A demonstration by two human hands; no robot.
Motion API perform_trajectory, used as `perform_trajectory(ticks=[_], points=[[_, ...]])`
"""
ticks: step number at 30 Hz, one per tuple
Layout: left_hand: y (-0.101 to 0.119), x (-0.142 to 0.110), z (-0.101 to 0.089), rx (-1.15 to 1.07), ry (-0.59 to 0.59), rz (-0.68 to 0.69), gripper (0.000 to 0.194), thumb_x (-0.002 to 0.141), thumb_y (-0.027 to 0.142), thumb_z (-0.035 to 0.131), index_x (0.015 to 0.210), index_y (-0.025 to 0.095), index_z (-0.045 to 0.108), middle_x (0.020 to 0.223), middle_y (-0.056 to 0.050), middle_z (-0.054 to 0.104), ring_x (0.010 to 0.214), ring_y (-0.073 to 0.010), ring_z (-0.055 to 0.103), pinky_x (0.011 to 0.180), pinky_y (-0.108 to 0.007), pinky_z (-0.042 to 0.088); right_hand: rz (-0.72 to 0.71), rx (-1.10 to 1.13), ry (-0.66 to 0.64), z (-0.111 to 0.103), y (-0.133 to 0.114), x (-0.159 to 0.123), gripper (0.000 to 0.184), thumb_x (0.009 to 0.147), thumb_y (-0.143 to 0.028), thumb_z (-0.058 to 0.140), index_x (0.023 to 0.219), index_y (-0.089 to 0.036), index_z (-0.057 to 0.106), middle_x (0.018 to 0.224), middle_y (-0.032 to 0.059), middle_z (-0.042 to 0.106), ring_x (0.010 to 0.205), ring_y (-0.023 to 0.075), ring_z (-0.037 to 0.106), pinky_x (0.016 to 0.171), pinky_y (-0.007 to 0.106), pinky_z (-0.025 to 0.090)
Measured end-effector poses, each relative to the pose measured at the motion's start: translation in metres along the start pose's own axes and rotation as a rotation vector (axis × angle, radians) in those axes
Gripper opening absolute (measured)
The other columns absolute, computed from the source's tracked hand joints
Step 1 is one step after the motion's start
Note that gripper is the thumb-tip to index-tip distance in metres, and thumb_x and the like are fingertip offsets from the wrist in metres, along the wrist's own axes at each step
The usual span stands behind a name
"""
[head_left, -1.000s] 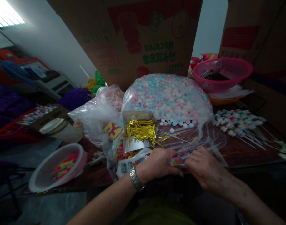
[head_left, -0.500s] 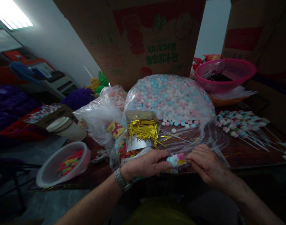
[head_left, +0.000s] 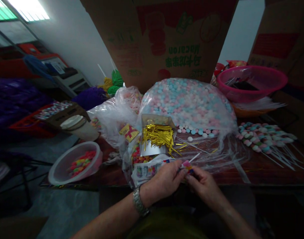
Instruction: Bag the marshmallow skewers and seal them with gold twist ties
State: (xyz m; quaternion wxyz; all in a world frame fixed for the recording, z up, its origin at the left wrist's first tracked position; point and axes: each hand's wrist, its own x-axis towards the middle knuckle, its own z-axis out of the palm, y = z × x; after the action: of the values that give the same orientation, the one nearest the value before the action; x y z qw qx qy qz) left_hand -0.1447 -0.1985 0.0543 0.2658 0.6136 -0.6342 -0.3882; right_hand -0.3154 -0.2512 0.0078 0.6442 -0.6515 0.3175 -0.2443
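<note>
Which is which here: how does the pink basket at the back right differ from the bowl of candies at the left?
The pink basket is a saturated deep pink, while the bowl is pale and milky with a pinkish rim. The basket holds a dark item, whereas the bowl holds bright multicoloured candies. The basket sits at the far right, and the bowl sits at the near left. Both are round, open-topped containers.

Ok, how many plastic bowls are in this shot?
3: a pink plastic basin at upper right, an orange plastic bowl beneath it, and a translucent plastic bowl of candies at left. Others may be hidden.
</note>
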Motion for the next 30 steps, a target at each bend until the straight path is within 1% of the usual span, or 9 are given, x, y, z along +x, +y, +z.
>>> perform_trajectory(ticks=[5,9,12,14,17,20,23,27,30], points=[[0.0,-0.006,-0.011,-0.415,-0.325,-0.225,0.032,0.087,0.048,0.043,0.103,0.021,0.041,0.07,0.005,0.049,0.038,-0.006,0.04,0.034,-0.018,0.032,-0.015,0.065,0.057,0.025,-0.009,0.001,0.034,0.083,-0.05,0.053,0.073,-0.017,0.053,0.058,-0.0037,0.047,0.047,0.0082,0.038,0.042,0.02,0.029],[-0.004,-0.006,-0.015,-0.295,-0.391,-0.084,0.015,0.084,0.032,0.049,0.083,0.017,0.052,0.063,0.005,0.047,0.05,-0.0065,0.042,0.044,-0.016,0.035,0.004,-0.113,0.103,0.026,-0.011,0.007,0.032,0.086,-0.042,0.045,0.065,-0.018,0.049,0.05,-0.0043,0.043,0.043,0.0091,0.038,0.041,0.022,0.028],[-0.01,-0.005,-0.012,-0.153,-0.349,-0.063,0.013,0.082,0.025,0.047,0.071,0.017,0.049,0.058,0.005,0.045,0.054,-0.008,0.042,0.049,-0.018,0.036,-0.436,-0.592,0.274,0.021,-0.014,0.01,0.026,0.089,-0.026,0.043,0.067,-0.017,0.053,0.057,-0.0002,0.051,0.054,0.0125,0.048,0.052,0.026,0.037],[-0.012,-0.005,-0.01,-0.24,-0.336,-0.138,0.018,0.084,0.027,0.043,0.071,0.017,0.049,0.061,0.004,0.049,0.054,-0.0086,0.045,0.051,-0.019,0.038,-0.745,-0.892,0.37,0.015,-0.021,0.011,0.018,0.09,-0.017,0.042,0.086,-0.015,0.06,0.075,0.007,0.062,0.074,0.0183,0.056,0.068,0.032,0.044],[-0.013,-0.006,-0.012,-0.393,-0.337,-0.23,0.023,0.086,0.026,0.038,0.069,0.017,0.05,0.064,0.001,0.054,0.055,-0.0088,0.05,0.05,-0.018,0.04,-1.017,-1.247,0.152,0.007,-0.031,0.011,0.036,0.087,-0.008,0.039,0.12,-0.013,0.052,0.118,0.0137,0.06,0.115,0.0283,0.046,0.098,0.051,0.033],[-0.012,-0.007,-0.017,-0.371,-0.532,-0.206,0.024,0.084,0.021,0.037,0.064,0.018,0.05,0.06,0.001,0.055,0.054,-0.0098,0.052,0.051,-0.019,0.043,-1.049,-1.408,-0.119,0.006,-0.029,0.01,0.038,0.086,-0.006,0.037,0.119,-0.011,0.054,0.108,0.0117,0.064,0.11,0.0271,0.05,0.107,0.056,0.019],[-0.01,-0.012,-0.022,0.032,-0.558,-0.049,0.022,0.084,0.028,0.045,0.065,0.018,0.052,0.06,-0.001,0.058,0.049,-0.0124,0.052,0.05,-0.024,0.043,-0.849,-1.248,-0.232,0.016,-0.012,0.006,0.024,0.083,-0.008,0.037,0.085,-0.013,0.061,0.074,0.0088,0.062,0.078,0.0233,0.056,0.097,0.055,0.034],[-0.01,-0.03,-0.026,0.816,-0.2,0.384,0.007,0.079,0.023,0.057,0.079,0.016,0.059,0.075,-0.007,0.064,0.062,-0.0197,0.057,0.054,-0.03,0.043,-0.028,-0.298,-0.412,0.034,0.004,-0.005,0.027,0.089,-0.039,0.033,0.072,-0.021,0.045,0.048,-0.0018,0.044,0.05,0.0172,0.051,0.057,0.034,0.049],[-0.017,-0.041,-0.028,0.894,0.075,0.633,0.016,0.087,0.017,0.046,0.095,0.015,0.06,0.086,-0.007,0.065,0.07,-0.0192,0.056,0.06,-0.031,0.043,0.297,0.132,-0.555,0.036,-0.002,0.005,0.038,0.086,-0.056,0.024,0.071,-0.023,0.037,0.034,-0.0091,0.026,0.031,0.0146,0.038,0.038,0.027,0.041]])
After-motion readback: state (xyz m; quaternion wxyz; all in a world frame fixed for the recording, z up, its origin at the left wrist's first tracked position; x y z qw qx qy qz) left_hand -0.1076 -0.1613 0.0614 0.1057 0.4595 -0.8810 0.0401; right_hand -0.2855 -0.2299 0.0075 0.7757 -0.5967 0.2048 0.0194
